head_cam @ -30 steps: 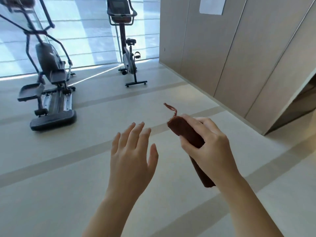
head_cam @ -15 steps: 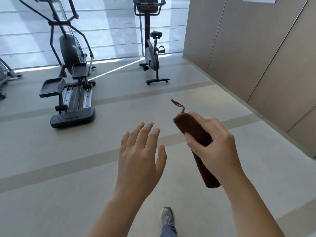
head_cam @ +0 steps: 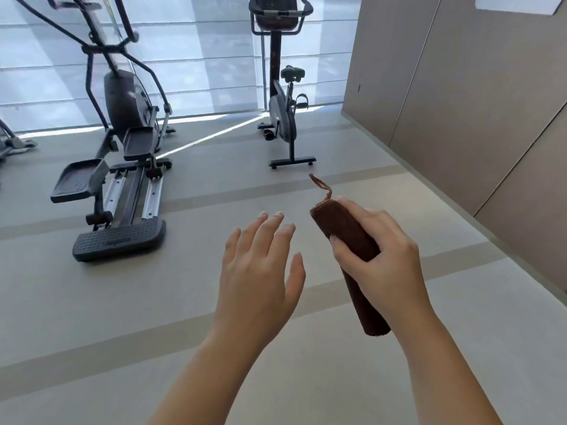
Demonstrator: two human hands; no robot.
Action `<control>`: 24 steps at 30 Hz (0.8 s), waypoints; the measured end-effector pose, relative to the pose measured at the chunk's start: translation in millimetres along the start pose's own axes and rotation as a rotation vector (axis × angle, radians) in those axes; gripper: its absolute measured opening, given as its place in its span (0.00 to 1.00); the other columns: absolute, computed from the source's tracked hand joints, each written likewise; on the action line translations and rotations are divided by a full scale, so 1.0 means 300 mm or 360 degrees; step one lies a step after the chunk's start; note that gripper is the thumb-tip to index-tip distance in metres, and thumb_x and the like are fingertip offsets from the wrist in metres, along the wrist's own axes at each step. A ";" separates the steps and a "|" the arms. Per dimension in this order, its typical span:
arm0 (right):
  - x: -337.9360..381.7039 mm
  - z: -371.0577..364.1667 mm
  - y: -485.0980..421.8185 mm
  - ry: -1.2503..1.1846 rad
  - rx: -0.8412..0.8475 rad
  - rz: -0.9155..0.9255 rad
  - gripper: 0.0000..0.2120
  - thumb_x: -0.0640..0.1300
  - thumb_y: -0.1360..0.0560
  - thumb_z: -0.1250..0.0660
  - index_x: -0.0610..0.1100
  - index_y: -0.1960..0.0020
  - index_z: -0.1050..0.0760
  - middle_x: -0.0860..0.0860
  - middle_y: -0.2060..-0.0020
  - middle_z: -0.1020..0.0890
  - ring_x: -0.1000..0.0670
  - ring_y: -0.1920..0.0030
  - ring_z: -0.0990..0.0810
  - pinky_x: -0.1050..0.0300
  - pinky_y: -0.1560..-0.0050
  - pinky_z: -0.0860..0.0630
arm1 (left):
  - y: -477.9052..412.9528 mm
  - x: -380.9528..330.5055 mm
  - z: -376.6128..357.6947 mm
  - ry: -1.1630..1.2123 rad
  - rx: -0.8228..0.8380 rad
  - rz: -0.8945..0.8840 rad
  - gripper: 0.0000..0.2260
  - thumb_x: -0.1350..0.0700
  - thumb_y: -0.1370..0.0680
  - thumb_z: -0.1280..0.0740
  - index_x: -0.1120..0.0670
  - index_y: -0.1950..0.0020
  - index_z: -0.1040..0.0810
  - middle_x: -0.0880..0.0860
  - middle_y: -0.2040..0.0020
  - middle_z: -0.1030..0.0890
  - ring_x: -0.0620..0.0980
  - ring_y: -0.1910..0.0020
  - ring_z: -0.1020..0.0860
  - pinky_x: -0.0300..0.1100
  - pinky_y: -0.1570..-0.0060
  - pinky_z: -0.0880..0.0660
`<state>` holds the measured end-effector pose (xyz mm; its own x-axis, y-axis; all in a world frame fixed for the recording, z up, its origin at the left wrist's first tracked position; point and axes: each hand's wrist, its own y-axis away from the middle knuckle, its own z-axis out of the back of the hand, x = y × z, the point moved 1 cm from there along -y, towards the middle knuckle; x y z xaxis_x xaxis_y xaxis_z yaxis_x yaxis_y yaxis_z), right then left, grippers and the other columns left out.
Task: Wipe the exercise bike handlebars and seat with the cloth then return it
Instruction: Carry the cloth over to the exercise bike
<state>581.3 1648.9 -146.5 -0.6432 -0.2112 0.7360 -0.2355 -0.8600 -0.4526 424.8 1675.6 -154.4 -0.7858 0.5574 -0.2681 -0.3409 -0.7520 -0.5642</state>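
Observation:
My right hand grips a brown cloth rolled into a tube, with a small loop sticking up from its top end. My left hand floats beside it, fingers straight and spread, holding nothing. The exercise bike stands some way ahead by the window, its black seat facing me and its handlebars high at the top of the view.
A large elliptical trainer fills the left side of the floor. A beige panelled wall runs along the right. Part of another machine shows at the far left edge. Pale floor stretches between me and the bike.
The bike and the elliptical trainer have grown larger and shifted right in view, as I walk closer. Both hands keep the same pose, the right still holding the cloth.

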 end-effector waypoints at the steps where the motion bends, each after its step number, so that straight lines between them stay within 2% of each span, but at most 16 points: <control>1: -0.015 -0.028 -0.050 0.0001 0.0020 0.0001 0.22 0.46 0.29 0.32 0.54 0.36 0.29 0.54 0.52 0.23 0.60 0.52 0.26 0.76 0.53 0.31 | -0.039 0.033 -0.027 0.0007 -0.0001 0.0013 0.18 0.52 0.26 0.43 0.59 0.41 0.24 0.58 0.40 0.22 0.58 0.38 0.27 0.57 0.39 0.34; 7: -0.112 -0.257 -0.362 -0.0003 0.0058 -0.0024 0.22 0.46 0.30 0.32 0.55 0.37 0.28 0.55 0.52 0.23 0.60 0.52 0.25 0.75 0.53 0.31 | -0.287 0.296 -0.194 0.0044 0.0011 0.0071 0.19 0.52 0.26 0.43 0.59 0.42 0.23 0.58 0.41 0.22 0.58 0.39 0.26 0.56 0.40 0.33; 15: -0.105 -0.712 -0.935 0.0036 0.0164 0.0019 0.22 0.50 0.29 0.33 0.56 0.35 0.30 0.56 0.50 0.23 0.63 0.49 0.27 0.78 0.52 0.34 | -0.727 0.814 -0.318 0.0092 -0.0059 0.0090 0.18 0.53 0.26 0.43 0.60 0.42 0.24 0.58 0.40 0.22 0.58 0.38 0.27 0.57 0.39 0.34; 19: -0.069 -0.918 -1.208 0.0041 0.0176 0.0081 0.23 0.52 0.29 0.34 0.58 0.35 0.31 0.56 0.49 0.23 0.62 0.51 0.26 0.75 0.50 0.32 | -0.958 1.060 -0.343 0.0080 -0.0113 0.0080 0.18 0.53 0.25 0.43 0.61 0.41 0.24 0.59 0.40 0.23 0.59 0.38 0.27 0.59 0.40 0.31; 24: -0.116 -1.117 -1.443 -0.0010 0.0216 0.0040 0.22 0.51 0.30 0.34 0.58 0.36 0.30 0.56 0.49 0.23 0.61 0.51 0.25 0.70 0.51 0.29 | -1.153 1.285 -0.421 0.0051 -0.0091 0.0139 0.18 0.53 0.25 0.43 0.61 0.41 0.24 0.58 0.41 0.22 0.58 0.38 0.27 0.57 0.38 0.33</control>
<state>461.5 2184.1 -144.8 -0.6429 -0.2358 0.7287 -0.1187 -0.9093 -0.3989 305.0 2195.2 -161.2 -0.7940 0.5023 -0.3424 -0.2413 -0.7774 -0.5809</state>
